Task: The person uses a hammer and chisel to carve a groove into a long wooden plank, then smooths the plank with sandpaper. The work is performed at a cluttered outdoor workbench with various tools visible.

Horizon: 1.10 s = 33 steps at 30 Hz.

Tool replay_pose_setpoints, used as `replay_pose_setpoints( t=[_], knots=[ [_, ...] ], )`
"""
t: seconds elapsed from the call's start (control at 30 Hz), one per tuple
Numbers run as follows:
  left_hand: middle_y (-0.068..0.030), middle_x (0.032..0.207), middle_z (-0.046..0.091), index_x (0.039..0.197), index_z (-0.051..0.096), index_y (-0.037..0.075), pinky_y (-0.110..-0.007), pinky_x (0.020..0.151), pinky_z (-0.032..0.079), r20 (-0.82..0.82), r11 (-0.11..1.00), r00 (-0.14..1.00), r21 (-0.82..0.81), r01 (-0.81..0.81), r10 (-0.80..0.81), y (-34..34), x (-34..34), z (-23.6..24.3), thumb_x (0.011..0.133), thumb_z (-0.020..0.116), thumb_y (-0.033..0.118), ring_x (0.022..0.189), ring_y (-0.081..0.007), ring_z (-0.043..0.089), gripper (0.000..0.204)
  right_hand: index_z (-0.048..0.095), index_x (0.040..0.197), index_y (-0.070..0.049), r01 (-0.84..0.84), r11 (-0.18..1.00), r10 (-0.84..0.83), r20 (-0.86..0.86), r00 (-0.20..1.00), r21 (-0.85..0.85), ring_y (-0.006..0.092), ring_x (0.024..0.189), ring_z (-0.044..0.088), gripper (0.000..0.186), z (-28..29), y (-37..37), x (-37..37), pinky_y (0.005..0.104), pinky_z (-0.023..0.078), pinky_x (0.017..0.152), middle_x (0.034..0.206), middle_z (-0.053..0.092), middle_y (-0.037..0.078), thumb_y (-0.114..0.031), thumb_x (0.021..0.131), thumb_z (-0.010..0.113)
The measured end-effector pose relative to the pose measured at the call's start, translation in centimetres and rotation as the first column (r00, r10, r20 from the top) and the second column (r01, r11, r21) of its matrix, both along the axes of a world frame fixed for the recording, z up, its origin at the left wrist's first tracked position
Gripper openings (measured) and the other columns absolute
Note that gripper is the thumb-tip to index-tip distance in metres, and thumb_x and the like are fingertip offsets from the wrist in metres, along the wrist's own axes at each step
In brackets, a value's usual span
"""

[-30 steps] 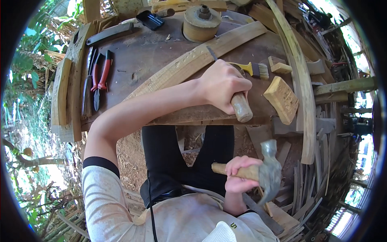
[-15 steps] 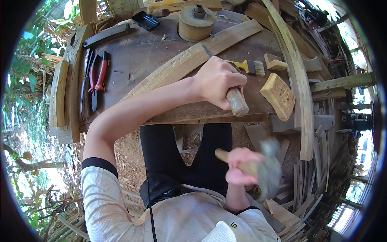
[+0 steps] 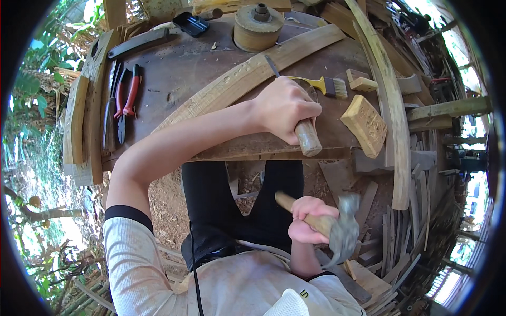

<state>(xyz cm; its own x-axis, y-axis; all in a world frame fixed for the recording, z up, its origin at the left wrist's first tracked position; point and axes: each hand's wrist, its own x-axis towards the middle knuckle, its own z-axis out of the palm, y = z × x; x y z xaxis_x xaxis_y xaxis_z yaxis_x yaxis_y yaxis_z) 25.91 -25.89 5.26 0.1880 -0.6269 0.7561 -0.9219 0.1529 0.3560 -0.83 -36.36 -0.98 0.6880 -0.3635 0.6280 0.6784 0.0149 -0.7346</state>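
As left hand [image 3: 287, 109] grips chisel [image 3: 309, 139], blade [image 3: 272, 66] over plank [image 3: 232, 84] on worktop [image 3: 168, 79], right hand [image 3: 307, 218] holds hammer [image 3: 342, 233] at near right. Fingers of both clamped on handles. Firm chisel angle, square hammer blows would likely serve best.

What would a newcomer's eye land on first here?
The claw hammer in the right hand, lower right, stands out first. Next comes the wooden-handled tool gripped in the left hand over the workbench. Red-handled pliers lie toward the bench's left end.
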Motion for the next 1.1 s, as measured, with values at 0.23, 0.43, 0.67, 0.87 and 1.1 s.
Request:
replay_pose_setpoints(
  t=[0.23,0.43,0.67,0.87,1.1],
  knots=[
    [-0.0055,0.061,0.063,0.068,0.060,0.013,-0.044,0.053,0.050,0.034,0.999,0.999,0.028,0.024,-0.025,-0.3,-0.1,-1.0,0.058,0.077,0.026,0.058,-0.0307,0.066,0.023,0.047,0.102,-0.009,-0.001,0.980,-0.059,-0.300,0.952,-0.197,0.0151,0.047,0.046,0.075,-0.4,-0.1,-0.5,0.0293,0.039,0.043,0.066,0.047,0.004,-0.083,0.104,0.033],
    [-0.0061,0.060,0.061,0.068,0.060,0.014,-0.044,0.053,0.049,0.035,0.998,0.999,0.048,0.028,-0.030,-0.3,0.2,-1.3,0.058,0.078,0.026,0.058,-0.0313,0.065,0.024,0.045,0.104,-0.009,-0.111,0.992,0.050,-0.593,0.804,-0.067,0.0149,0.045,0.043,0.079,0.6,0.6,0.1,0.0297,0.039,0.041,0.064,0.046,0.004,-0.088,0.100,0.033],
    [-0.0047,0.063,0.061,0.069,0.058,0.013,-0.043,0.056,0.050,0.085,0.994,0.996,0.108,-0.011,0.002,-0.3,0.1,-1.4,0.062,0.083,0.024,0.060,-0.0296,0.065,0.028,0.045,0.102,-0.011,-0.022,1.000,0.013,-0.503,0.864,-0.013,0.0146,0.045,0.042,0.080,-0.2,0.6,0.1,0.0290,0.038,0.041,0.063,0.045,0.004,-0.089,0.100,0.032],
    [-0.0043,0.062,0.060,0.069,0.058,0.013,-0.043,0.056,0.050,0.095,0.991,0.995,0.130,-0.023,0.010,-0.6,0.1,-1.3,0.061,0.083,0.024,0.060,-0.0293,0.065,0.028,0.047,0.102,-0.010,0.145,0.989,-0.134,-0.260,0.956,0.021,0.0141,0.044,0.042,0.079,-1.1,0.5,-0.2,0.0283,0.037,0.042,0.062,0.044,0.002,-0.088,0.100,0.034],
    [-0.0040,0.061,0.059,0.068,0.057,0.013,-0.043,0.055,0.050,0.104,0.990,0.995,0.142,-0.019,0.004,-0.6,0.2,-1.5,0.061,0.085,0.023,0.060,-0.0291,0.065,0.030,0.048,0.100,-0.009,0.178,0.970,-0.154,-0.146,0.977,0.165,0.0122,0.044,0.040,0.080,-1.2,1.2,-0.1,0.0282,0.038,0.042,0.062,0.042,0.002,-0.088,0.099,0.037]
  ],
)
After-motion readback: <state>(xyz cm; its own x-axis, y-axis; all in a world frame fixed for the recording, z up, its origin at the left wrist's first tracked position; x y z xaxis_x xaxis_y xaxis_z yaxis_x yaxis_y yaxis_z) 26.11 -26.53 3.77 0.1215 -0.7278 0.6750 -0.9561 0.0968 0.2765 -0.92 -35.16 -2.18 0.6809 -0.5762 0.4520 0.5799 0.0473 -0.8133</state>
